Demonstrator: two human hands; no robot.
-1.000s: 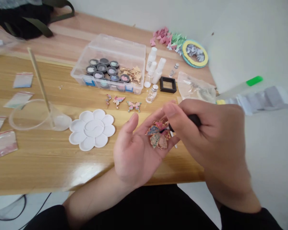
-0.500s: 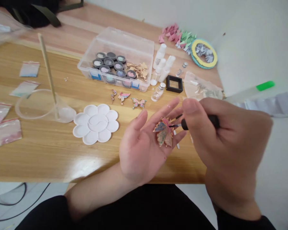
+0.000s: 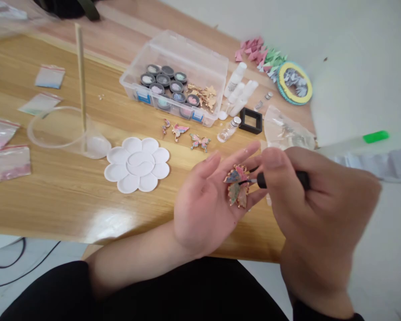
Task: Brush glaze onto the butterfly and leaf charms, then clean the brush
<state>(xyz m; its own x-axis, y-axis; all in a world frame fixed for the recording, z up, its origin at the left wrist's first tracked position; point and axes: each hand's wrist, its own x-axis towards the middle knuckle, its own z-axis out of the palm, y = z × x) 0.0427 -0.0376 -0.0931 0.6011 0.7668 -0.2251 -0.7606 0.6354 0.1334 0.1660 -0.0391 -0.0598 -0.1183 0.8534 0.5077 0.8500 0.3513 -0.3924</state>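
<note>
**Close work, right at the edge**

The person's left hand (image 3: 203, 207) lies palm up and wide open, fingers spread toward the far right. A cluster of gold-rimmed enamel butterfly charms (image 3: 237, 186) rests overlapping at the base of its fingers, the cluster's long axis running roughly far to near. The right hand (image 3: 321, 209) is closed in a pinch on a black-handled brush (image 3: 300, 179), whose shaft lies nearly level and points left, its thin tip reaching the top of the cluster.

The left hand sits just inside the near edge of the wooden worktop (image 3: 53, 203), with its forearm crossing that edge. The right hand reaches out past the worktop's right edge, above the pale floor (image 3: 381, 249), so it has open room on that side.

Just left of the left hand lies a white flower-shaped palette (image 3: 137, 165). Beyond the fingertips are three loose butterfly charms (image 3: 179, 131), a small glass vial (image 3: 229, 130) and a black square frame (image 3: 250, 120). Farther off stands a clear plastic box (image 3: 173, 53) of round pots.
</note>
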